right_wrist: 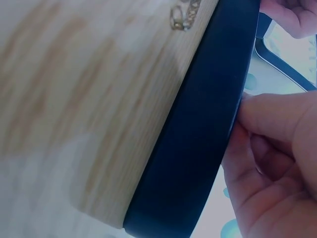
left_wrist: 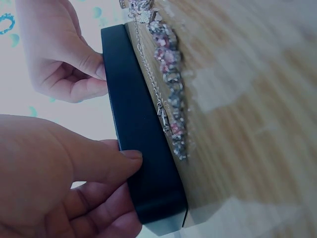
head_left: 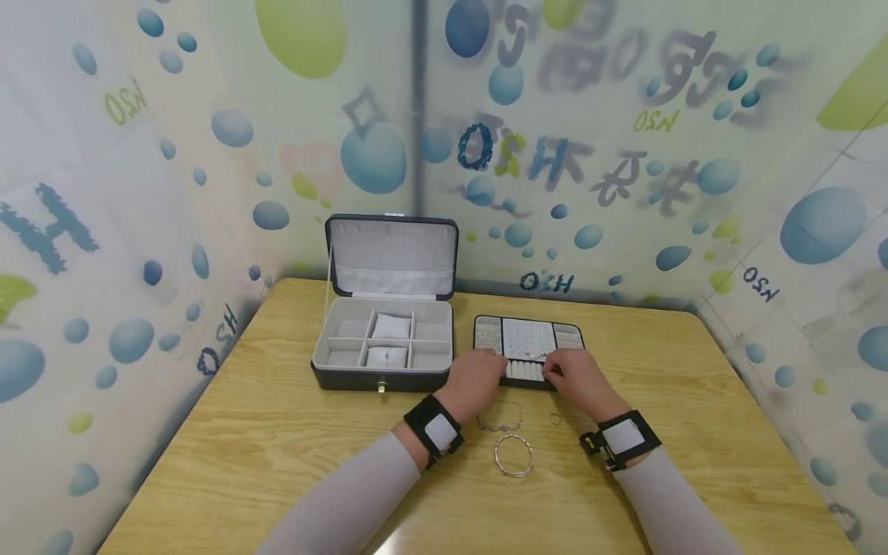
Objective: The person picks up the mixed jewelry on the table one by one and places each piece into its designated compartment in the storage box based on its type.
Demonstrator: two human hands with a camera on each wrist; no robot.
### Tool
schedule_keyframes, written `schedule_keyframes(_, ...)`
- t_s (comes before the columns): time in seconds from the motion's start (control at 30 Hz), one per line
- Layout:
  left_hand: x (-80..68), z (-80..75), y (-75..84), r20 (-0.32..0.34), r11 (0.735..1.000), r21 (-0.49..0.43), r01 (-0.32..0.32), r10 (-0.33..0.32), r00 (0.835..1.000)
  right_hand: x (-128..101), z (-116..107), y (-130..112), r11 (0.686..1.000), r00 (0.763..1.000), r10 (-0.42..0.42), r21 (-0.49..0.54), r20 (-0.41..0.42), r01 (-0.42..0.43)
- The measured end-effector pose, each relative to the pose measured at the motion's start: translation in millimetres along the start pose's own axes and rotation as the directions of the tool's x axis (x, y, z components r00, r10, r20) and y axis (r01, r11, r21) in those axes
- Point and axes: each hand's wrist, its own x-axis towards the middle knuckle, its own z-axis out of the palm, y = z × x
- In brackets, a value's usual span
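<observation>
the open box (head_left: 416, 381) stands leftmost. the left hand (head_left: 479, 376) grips the near-left corner of the tray (left_wrist: 141, 124) on the table (head_left: 694, 478), thumb on its wall, fingers curled behind; that steady hold should stop it sliding. a beaded bracelet (head_left: 501, 428) lies just in front. at the padded rolls (head_left: 525, 371), the right hand (head_left: 583, 378) has thumb and forefinger together; whether they pinch anything, i cannot tell. light pressure there seems wisest.

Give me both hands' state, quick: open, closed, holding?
Left hand: closed, gripping the jewelry tray by its edge.
Right hand: closed in a pinch at the jewelry tray; cannot tell whether anything is in it.
</observation>
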Motion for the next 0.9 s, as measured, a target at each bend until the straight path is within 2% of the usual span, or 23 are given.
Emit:
schedule_keyframes(0.5, 1.7, 0.3, 0.2, 0.026, 1.0, -0.021, 0.01, -0.01, 1.0, -1.2, 0.1, 4.0, 1.0, 0.999, -0.023, 0.005, -0.034, 0.023)
schedule_keyframes(0.9, 3.1, 3.5, -0.1, 0.028, 1.0, -0.001, 0.004, -0.004, 1.0, -5.6, -0.9, 1.2, 0.998, 0.996, -0.058, -0.019, -0.063, 0.057)
